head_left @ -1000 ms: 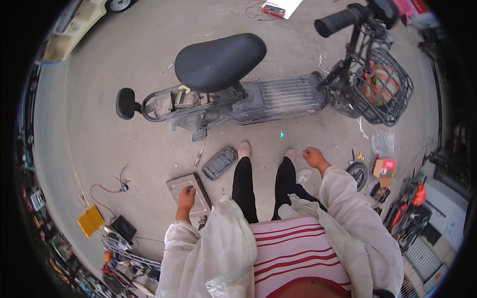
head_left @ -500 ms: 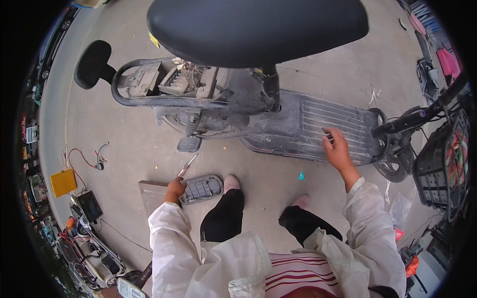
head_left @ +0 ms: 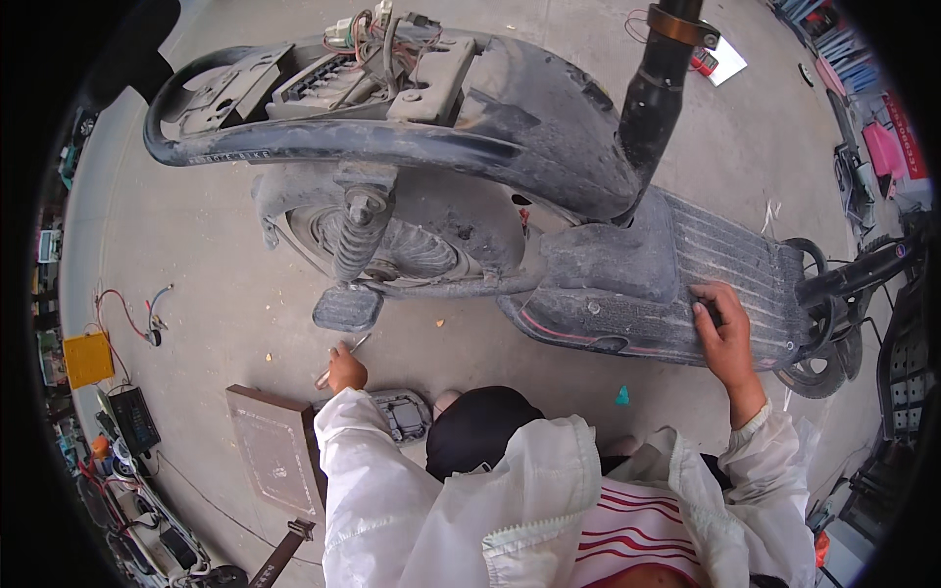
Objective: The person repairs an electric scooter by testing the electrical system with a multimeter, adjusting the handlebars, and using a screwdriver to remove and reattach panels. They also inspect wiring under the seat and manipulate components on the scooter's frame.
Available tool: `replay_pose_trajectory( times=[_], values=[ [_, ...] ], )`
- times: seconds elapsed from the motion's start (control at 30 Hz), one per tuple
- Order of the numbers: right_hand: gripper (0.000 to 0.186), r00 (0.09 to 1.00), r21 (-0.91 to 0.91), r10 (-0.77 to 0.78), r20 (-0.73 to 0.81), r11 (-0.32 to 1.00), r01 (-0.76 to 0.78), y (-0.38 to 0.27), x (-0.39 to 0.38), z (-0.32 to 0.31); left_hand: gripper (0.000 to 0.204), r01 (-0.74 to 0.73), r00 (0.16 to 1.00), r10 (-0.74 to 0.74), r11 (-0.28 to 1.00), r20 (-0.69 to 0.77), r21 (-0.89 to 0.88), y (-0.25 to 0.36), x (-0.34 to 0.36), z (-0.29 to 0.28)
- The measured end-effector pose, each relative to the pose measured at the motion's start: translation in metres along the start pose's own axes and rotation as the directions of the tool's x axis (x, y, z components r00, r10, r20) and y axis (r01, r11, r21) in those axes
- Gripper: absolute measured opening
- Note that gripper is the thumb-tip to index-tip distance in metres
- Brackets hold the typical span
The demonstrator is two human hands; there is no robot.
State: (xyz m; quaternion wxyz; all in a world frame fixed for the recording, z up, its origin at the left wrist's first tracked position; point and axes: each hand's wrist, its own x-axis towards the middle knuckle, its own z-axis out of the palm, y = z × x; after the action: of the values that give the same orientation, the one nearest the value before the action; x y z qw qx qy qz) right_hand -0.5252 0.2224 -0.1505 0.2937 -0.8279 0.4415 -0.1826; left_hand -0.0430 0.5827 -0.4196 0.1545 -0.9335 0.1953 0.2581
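Observation:
A dusty dark electric scooter stands across the ground before me, its rear compartment open with wires and connectors on show. My left hand is low by the rear foot peg, fingers wrapped round a screwdriver whose metal shaft points forward. Beside that hand a grey plastic cover lies on the ground, partly hidden by my sleeve. My right hand rests on the near edge of the ribbed footboard, holding nothing, thumb apart from the bent fingers.
A brown box-like stool stands left of my left arm. Farther left are a yellow panel, a red-and-blue cable and a black device. A small teal scrap lies near my right arm.
My view has come lower and closer to the scooter, and its seat has left the picture. The right hand has come down onto the footboard. The left still grips the screwdriver.

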Motion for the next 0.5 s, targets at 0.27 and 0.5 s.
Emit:
replay_pose_trajectory(
  times=[0.27, 0.5],
  values=[
    [0.019, 0.988, -0.19, -0.092, -0.127, 0.98, 0.067, 0.002, -0.001, 0.021, 0.019, -0.236, 0.965, 0.258, 0.933, -0.049, 0.272, -0.008, 0.017, 0.022],
    [0.016, 0.981, -0.239, -0.106, -0.163, 0.969, 0.065, 0.007, -0.002, 0.026, 0.027, -0.839, 0.543, 0.837, 0.538, 0.06, 0.081, 0.03, -0.035, -0.022]
  ],
)
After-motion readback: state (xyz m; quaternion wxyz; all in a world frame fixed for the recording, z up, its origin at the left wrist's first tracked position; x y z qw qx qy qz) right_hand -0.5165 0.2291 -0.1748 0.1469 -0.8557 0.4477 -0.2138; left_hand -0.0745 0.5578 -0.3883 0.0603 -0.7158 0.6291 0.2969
